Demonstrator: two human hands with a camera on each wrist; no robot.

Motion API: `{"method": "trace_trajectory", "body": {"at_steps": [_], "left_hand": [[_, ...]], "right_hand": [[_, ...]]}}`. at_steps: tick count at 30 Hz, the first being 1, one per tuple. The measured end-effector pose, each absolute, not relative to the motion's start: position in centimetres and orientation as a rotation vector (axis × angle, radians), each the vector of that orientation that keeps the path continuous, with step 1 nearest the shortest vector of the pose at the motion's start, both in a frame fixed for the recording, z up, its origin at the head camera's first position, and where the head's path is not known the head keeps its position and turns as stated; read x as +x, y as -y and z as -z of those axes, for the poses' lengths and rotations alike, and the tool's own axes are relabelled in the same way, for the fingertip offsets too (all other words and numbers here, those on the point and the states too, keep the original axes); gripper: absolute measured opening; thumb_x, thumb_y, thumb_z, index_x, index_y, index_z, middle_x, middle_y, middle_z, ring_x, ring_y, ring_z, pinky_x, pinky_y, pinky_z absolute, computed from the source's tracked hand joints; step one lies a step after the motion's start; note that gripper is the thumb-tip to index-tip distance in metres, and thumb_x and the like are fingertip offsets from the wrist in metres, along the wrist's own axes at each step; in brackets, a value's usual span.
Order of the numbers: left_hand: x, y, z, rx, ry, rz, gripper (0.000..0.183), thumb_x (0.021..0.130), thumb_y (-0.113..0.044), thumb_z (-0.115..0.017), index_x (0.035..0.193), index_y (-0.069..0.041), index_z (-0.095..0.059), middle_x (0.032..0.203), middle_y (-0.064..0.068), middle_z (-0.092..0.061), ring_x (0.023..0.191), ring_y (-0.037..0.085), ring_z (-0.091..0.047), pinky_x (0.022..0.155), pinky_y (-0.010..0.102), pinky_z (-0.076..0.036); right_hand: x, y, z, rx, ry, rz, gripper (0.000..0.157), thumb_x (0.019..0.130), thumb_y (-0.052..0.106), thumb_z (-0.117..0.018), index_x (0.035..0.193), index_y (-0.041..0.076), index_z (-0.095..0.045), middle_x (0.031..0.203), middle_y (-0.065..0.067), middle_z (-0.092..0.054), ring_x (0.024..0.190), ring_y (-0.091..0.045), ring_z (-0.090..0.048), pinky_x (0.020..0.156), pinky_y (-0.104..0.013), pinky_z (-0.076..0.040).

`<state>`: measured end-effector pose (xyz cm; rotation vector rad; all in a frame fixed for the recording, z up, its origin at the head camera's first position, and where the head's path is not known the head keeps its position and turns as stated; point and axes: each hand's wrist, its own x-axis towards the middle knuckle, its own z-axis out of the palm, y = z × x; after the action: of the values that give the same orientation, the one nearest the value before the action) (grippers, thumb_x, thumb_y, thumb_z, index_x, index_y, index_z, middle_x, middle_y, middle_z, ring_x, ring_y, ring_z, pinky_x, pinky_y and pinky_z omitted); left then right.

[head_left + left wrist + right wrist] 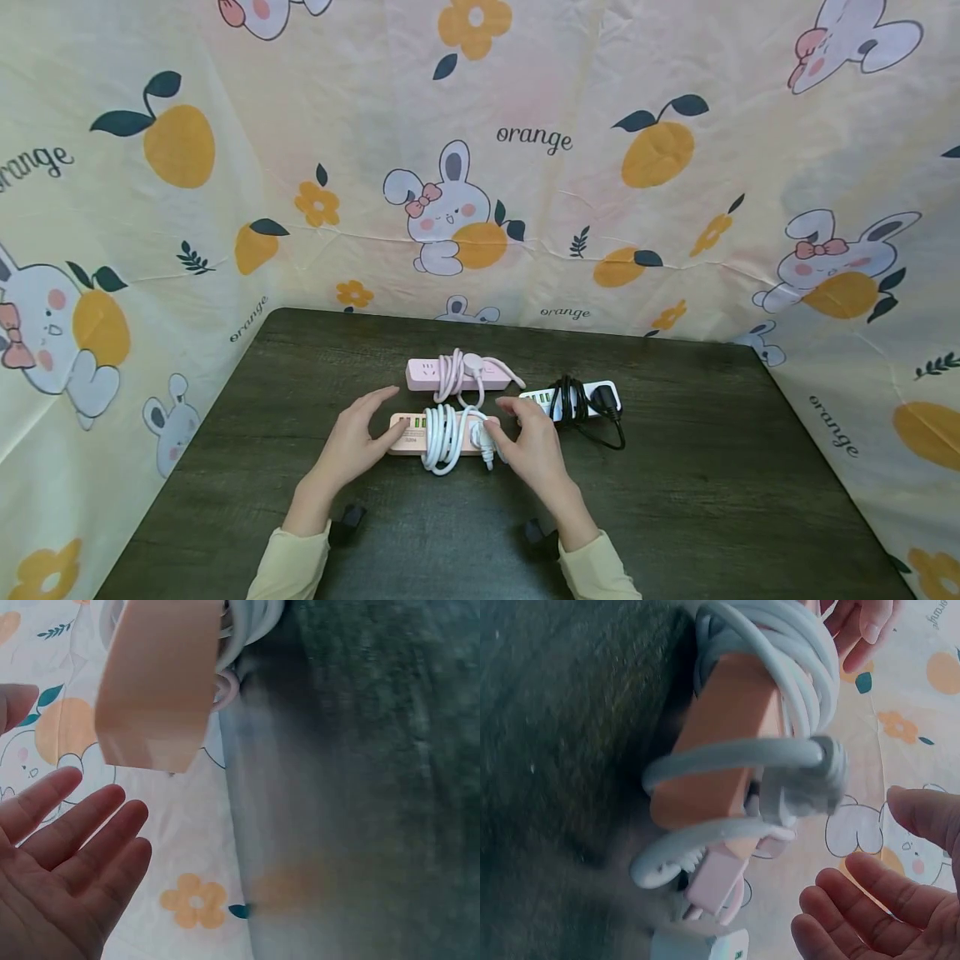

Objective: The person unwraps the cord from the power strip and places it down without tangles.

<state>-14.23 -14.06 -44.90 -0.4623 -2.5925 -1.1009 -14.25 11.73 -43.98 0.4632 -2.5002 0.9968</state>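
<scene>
A peach power strip lies crosswise before me, its white cord wound around the middle and its plug near the right end. My left hand is at the left end, fingers spread; the left wrist view shows a gap between these fingers and the strip. At the other end is my right hand, its fingers relaxed and apart from the strip in the right wrist view. Neither hand grips anything.
Just behind lies a pink power strip with a pink cord wrapped round it. To the right is a white power strip with a black cord. All lie on a dark wooden table, before a patterned cloth.
</scene>
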Motion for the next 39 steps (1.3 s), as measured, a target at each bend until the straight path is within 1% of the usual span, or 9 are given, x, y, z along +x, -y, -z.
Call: {"method": "trace_trajectory", "body": {"at_steps": [7,11,13,18,25,28,33,36,39], "left_hand": [[-13.9,14.3,45.8,-0.467,2.567,1.211,0.047,0.078,-0.010,-0.075,0.119,0.005,-0.058,0.116,0.021,-0.061,0.105,0.037,-0.057,0.086,0.052,-0.047],[-13.9,14.4,46.2,-0.462,2.590,1.311,0.049,0.076,-0.007,-0.076,0.120,0.006,-0.058,0.116,0.020,-0.061,0.099,0.034,-0.059,0.081,0.050,-0.050],[-13.9,14.4,46.4,-0.470,2.609,1.364,0.052,0.074,-0.005,-0.077,0.121,0.006,-0.057,0.116,0.020,-0.061,0.098,0.033,-0.060,0.081,0.049,-0.050],[-14.1,14.3,46.9,-0.497,2.631,1.441,0.059,0.070,0.000,-0.080,0.123,0.007,-0.055,0.117,0.019,-0.060,0.100,0.031,-0.060,0.083,0.049,-0.050],[-14.6,14.2,47.5,-0.542,2.660,1.413,0.065,0.067,0.000,-0.082,0.124,0.007,-0.054,0.116,0.017,-0.060,0.104,0.032,-0.058,0.083,0.045,-0.050],[-14.8,14.2,47.7,-0.561,2.638,1.409,0.062,0.066,-0.002,-0.083,0.121,0.006,-0.056,0.112,0.015,-0.062,0.098,0.029,-0.060,0.079,0.038,-0.052],[-14.6,14.4,47.9,-0.564,2.588,1.490,0.052,0.064,-0.003,-0.085,0.111,0.001,-0.062,0.105,0.012,-0.065,0.087,0.023,-0.064,0.073,0.029,-0.053],[-14.3,14.5,48.0,-0.558,2.549,1.577,0.052,0.064,-0.004,-0.085,0.110,-0.001,-0.064,0.105,0.012,-0.066,0.090,0.024,-0.064,0.075,0.028,-0.054],[-14.1,14.5,47.9,-0.564,2.498,1.639,0.053,0.063,-0.006,-0.086,0.111,-0.001,-0.064,0.106,0.013,-0.066,0.095,0.029,-0.063,0.077,0.030,-0.054]], "right_hand": [[-14.1,-11.1,44.3,0.491,2.497,-1.020,0.027,0.078,0.014,-0.075,0.099,-0.001,-0.066,0.092,-0.011,-0.064,0.083,-0.023,-0.059,0.070,-0.037,-0.050],[-14.0,-10.8,44.2,0.507,2.482,-1.038,0.028,0.078,0.014,-0.076,0.100,-0.002,-0.066,0.093,-0.011,-0.064,0.085,-0.024,-0.060,0.072,-0.038,-0.051],[-13.9,-10.8,44.2,0.514,2.472,-1.042,0.028,0.078,0.013,-0.076,0.099,-0.002,-0.066,0.093,-0.012,-0.064,0.086,-0.025,-0.061,0.073,-0.039,-0.051],[-13.9,-10.8,44.3,0.526,2.451,-1.038,0.027,0.078,0.012,-0.075,0.099,-0.002,-0.066,0.092,-0.011,-0.064,0.086,-0.024,-0.061,0.073,-0.039,-0.051],[-13.8,-10.8,44.5,0.522,2.453,-1.035,0.027,0.077,0.013,-0.076,0.097,-0.002,-0.066,0.091,-0.011,-0.064,0.084,-0.025,-0.061,0.072,-0.038,-0.051],[-13.7,-10.7,44.5,0.519,2.470,-1.025,0.028,0.077,0.013,-0.076,0.098,-0.001,-0.066,0.092,-0.010,-0.065,0.085,-0.023,-0.061,0.073,-0.038,-0.051],[-13.5,-10.8,44.4,0.517,2.478,-1.015,0.026,0.077,0.012,-0.076,0.098,0.000,-0.066,0.092,-0.009,-0.064,0.085,-0.022,-0.061,0.072,-0.038,-0.051],[-13.4,-10.8,44.2,0.524,2.458,-1.027,0.026,0.077,0.012,-0.076,0.098,0.001,-0.066,0.092,-0.010,-0.064,0.084,-0.022,-0.061,0.072,-0.037,-0.051],[-13.3,-10.9,43.9,0.529,2.434,-1.035,0.026,0.077,0.012,-0.076,0.098,0.001,-0.066,0.093,-0.010,-0.065,0.085,-0.022,-0.061,0.073,-0.037,-0.052]]}}
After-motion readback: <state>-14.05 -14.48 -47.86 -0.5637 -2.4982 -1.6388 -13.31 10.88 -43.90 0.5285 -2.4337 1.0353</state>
